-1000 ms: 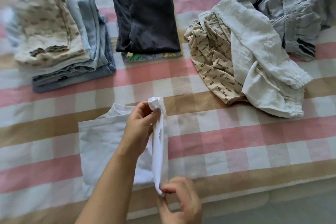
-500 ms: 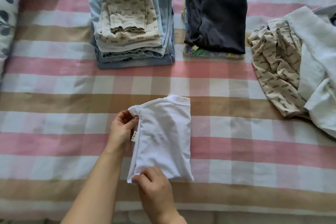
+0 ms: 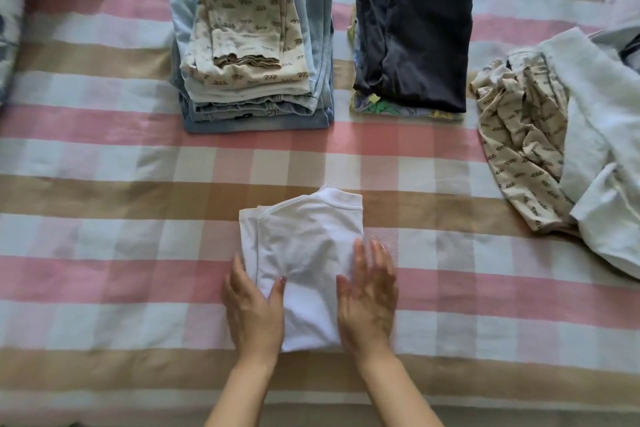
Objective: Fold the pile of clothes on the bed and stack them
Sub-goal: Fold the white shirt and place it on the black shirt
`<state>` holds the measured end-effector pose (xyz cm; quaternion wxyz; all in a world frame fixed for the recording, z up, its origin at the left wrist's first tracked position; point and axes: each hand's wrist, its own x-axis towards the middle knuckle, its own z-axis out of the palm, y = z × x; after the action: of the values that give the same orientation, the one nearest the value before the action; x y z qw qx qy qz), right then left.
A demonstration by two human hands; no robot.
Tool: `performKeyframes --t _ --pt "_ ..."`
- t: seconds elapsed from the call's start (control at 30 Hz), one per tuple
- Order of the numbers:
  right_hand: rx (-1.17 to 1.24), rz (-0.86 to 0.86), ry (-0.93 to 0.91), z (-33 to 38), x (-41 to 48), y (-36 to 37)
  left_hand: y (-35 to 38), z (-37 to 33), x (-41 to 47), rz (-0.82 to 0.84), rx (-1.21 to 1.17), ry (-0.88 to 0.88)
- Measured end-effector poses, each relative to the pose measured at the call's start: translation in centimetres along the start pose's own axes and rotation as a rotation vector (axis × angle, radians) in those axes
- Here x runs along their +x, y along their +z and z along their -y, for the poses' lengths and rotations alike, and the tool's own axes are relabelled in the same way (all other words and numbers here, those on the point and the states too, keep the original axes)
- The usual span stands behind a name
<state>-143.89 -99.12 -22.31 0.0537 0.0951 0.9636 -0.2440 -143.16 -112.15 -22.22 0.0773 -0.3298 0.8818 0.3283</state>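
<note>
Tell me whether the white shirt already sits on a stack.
No: the white shirt lies directly on the bedspread between left hand and right hand.

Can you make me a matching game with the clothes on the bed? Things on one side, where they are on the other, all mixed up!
Things
1. white shirt
2. black top
3. folded beige garment
4. crumpled pile

Places
A. far right, not folded
B. on top of the blue stack
C. touched by the left hand and the right hand
D. lying on a colourful garment

Pairs: 1-C, 2-D, 3-B, 4-A
</note>
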Motion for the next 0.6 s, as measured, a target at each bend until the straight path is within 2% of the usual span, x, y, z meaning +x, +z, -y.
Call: performKeyframes --t 0.07,0.13,0.17,0.27,0.37,0.43,0.53,0.6 --pt "-0.115 0.095 -0.158 -0.1 1.0 1.1 0.4 -0.8 -0.1 -0.104 0.106 0.300" --pt "-0.195 0.165 -0.201 -1.2 2.0 2.2 1.2 -2.0 0.0 -0.005 0.154 0.619" --pt "-0.229 0.194 -0.190 -2.2 2.4 2.7 1.7 -2.5 0.4 0.080 0.197 0.711" --pt "-0.289 0.206 -0.134 -4.1 3.2 2.8 2.7 -2.8 1.7 0.209 0.420 0.764" --pt "-0.289 0.254 -0.097 -4.2 3.3 2.6 3.0 -2.8 2.2 0.190 0.474 0.723" --pt "-0.256 0.143 -0.075 -3.7 2.3 2.5 3.2 -3.4 2.0 0.181 0.396 0.792" --pt "-0.264 0.032 -0.177 -3.4 0.0 2.4 4.1 -4.9 2.3 0.220 0.433 1.026" --pt "-0.294 0.008 -0.220 -3.9 -1.1 2.7 4.6 -5.9 3.5 0.229 0.520 1.018"
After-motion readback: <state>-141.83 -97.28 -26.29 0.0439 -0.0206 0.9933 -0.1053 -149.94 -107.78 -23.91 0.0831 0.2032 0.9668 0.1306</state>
